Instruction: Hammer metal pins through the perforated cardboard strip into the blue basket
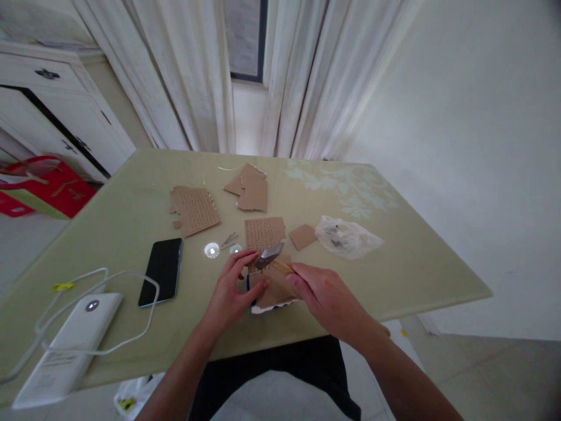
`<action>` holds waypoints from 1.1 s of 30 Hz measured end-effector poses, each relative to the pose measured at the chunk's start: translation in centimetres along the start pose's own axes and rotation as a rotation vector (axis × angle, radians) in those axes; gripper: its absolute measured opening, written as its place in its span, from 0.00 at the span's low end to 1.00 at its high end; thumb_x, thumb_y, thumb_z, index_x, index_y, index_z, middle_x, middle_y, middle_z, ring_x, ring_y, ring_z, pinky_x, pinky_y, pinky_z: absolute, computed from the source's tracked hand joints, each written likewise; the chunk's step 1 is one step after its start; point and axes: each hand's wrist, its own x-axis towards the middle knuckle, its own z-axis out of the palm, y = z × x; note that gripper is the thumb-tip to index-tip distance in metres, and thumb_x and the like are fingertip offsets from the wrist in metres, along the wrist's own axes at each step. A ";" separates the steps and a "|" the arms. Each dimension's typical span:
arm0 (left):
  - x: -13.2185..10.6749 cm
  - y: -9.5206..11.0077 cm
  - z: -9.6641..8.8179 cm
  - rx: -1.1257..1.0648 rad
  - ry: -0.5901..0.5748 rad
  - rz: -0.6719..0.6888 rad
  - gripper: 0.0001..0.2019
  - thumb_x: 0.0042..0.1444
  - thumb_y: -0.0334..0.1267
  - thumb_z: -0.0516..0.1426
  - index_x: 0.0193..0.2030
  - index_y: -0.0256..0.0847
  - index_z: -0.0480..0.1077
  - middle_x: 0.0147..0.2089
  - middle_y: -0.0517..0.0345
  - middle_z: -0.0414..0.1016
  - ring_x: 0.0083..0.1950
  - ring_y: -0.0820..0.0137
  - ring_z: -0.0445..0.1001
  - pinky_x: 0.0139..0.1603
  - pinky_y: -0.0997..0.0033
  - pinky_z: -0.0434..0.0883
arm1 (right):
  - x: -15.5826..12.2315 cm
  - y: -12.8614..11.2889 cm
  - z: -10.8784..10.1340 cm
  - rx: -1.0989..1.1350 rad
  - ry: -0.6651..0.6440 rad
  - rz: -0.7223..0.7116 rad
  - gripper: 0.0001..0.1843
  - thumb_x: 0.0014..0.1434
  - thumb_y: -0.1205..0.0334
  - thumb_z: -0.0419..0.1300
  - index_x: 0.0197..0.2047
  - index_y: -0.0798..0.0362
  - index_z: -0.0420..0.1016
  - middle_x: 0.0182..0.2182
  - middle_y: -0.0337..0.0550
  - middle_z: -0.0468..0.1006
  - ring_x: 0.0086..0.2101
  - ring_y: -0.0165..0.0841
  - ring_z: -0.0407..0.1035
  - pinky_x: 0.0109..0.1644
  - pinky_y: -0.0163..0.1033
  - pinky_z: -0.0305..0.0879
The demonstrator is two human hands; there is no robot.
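My right hand (322,295) is closed round the wooden handle of a hammer (270,256). Its metal head is over the upper left part of a brown cardboard piece (276,287) with small holes near its far edge. My left hand (232,289) holds that piece at its left side, thumb on top and the other fingers curved toward the hammer head. Whether a nail is between these fingers is hidden. Under the cardboard shows something white with a blue edge (267,309). Just beyond lies a cardboard piece punched with rows of holes (265,232).
Another perforated cardboard piece (199,211), plain scraps (254,190), a small cardboard square (302,237) and a clear plastic bag (346,237) lie farther off. Thin metal pins (229,239) sit near a shiny disc (211,250). Leftward are a phone (161,272) and a white power bank (72,345) with cable.
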 end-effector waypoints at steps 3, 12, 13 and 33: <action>0.0 -0.1 0.1 -0.012 -0.005 -0.007 0.26 0.62 0.42 0.69 0.66 0.49 0.72 0.69 0.49 0.73 0.63 0.58 0.76 0.47 0.65 0.76 | 0.2 0.2 0.5 -0.037 -0.063 0.009 0.17 0.81 0.57 0.51 0.45 0.53 0.78 0.39 0.47 0.85 0.38 0.39 0.79 0.44 0.41 0.63; -0.1 -0.2 0.1 -0.025 -0.006 -0.013 0.27 0.61 0.42 0.69 0.67 0.51 0.71 0.69 0.51 0.72 0.63 0.59 0.75 0.47 0.66 0.76 | 0.1 0.2 0.6 -0.050 -0.054 0.007 0.17 0.81 0.57 0.51 0.47 0.52 0.79 0.40 0.48 0.86 0.40 0.40 0.79 0.44 0.41 0.63; -0.1 -0.2 0.1 -0.028 -0.004 -0.014 0.27 0.61 0.41 0.69 0.67 0.51 0.71 0.69 0.51 0.72 0.64 0.59 0.75 0.47 0.67 0.76 | 0.1 0.1 0.7 -0.054 -0.067 0.005 0.17 0.81 0.57 0.51 0.47 0.52 0.79 0.40 0.48 0.86 0.40 0.40 0.80 0.45 0.41 0.63; -0.2 -1.3 -0.3 -0.031 -0.042 -0.027 0.43 0.48 0.47 0.76 0.71 0.51 0.69 0.71 0.46 0.69 0.59 0.54 0.75 0.48 0.60 0.76 | -4.3 2.7 1.3 0.149 0.041 0.148 0.19 0.80 0.53 0.50 0.43 0.50 0.77 0.35 0.42 0.82 0.35 0.37 0.74 0.42 0.40 0.62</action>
